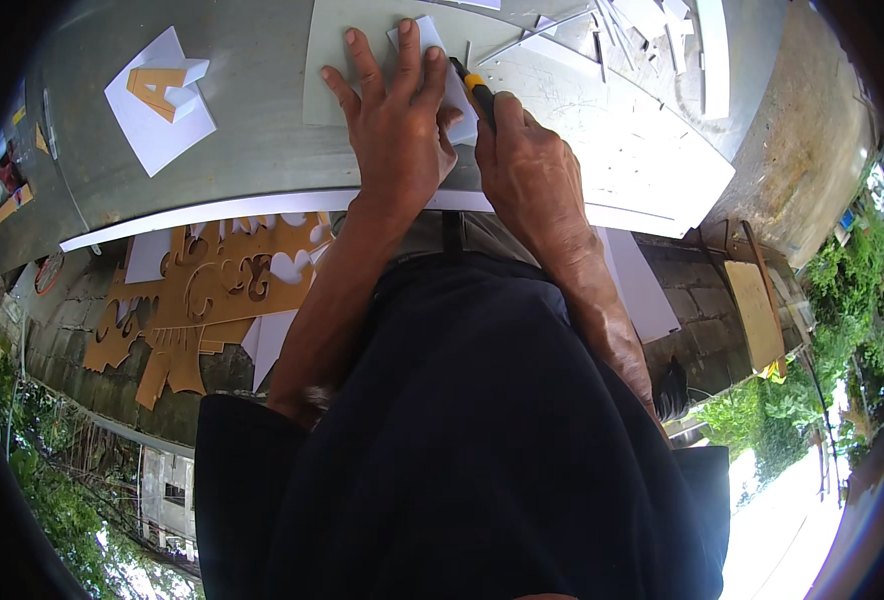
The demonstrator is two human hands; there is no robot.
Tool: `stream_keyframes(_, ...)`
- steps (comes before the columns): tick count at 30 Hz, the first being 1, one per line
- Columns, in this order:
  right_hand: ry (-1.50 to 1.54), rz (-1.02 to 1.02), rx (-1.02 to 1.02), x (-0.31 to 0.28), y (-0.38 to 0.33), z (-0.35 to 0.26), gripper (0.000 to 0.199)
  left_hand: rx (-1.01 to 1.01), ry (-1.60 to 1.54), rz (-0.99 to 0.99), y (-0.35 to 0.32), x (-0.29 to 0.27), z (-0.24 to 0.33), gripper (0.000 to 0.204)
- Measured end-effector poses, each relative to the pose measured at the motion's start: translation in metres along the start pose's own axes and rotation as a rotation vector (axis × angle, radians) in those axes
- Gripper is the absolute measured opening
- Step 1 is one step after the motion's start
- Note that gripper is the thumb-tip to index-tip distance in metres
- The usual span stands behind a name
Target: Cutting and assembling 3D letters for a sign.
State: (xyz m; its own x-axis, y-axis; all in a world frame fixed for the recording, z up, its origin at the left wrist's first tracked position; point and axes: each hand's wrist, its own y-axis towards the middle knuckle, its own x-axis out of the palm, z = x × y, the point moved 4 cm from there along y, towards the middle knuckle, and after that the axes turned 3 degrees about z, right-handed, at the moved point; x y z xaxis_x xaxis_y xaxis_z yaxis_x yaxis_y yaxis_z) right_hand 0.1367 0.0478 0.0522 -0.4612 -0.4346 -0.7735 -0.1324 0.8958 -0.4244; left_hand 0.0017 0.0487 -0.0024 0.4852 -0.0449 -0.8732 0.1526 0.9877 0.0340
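Note:
My left hand [394, 120] lies flat, fingers spread, pressing a small white foam piece [432, 40] onto a pale green cutting mat [337, 70]. Right beside it, my right hand [527, 165] is closed around a yellow and black utility knife [477, 92], whose tip meets the white piece's right edge. Both hands touch at the thumbs. Most of the white piece is hidden under my left palm.
A white square with a tan cut-out letter [162, 95] lies at the table's left. A large white sheet [642, 160] and white offcut strips [652, 25] sit to the right. Tan ornamental cut-outs [212, 290] lie on the ground below the grey table edge [212, 208].

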Motion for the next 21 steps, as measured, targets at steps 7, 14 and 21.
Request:
stream_keyframes(7, -0.091, -0.065, 0.064, -0.005, -0.023, 0.0, 0.012, 0.011, -0.031, -0.003, 0.001, 0.001, 0.002, 0.068)
stream_keyframes(14, -0.086, -0.163, 0.118, -0.013, -0.022, -0.008, 0.012, -0.002, -0.054, -0.005, -0.001, 0.0, 0.001, 0.066)
stream_keyframes(21, -0.064, -0.196, 0.116, -0.018, -0.015, -0.006, 0.011, -0.004, -0.051, -0.003, 0.001, 0.001, 0.001, 0.065)
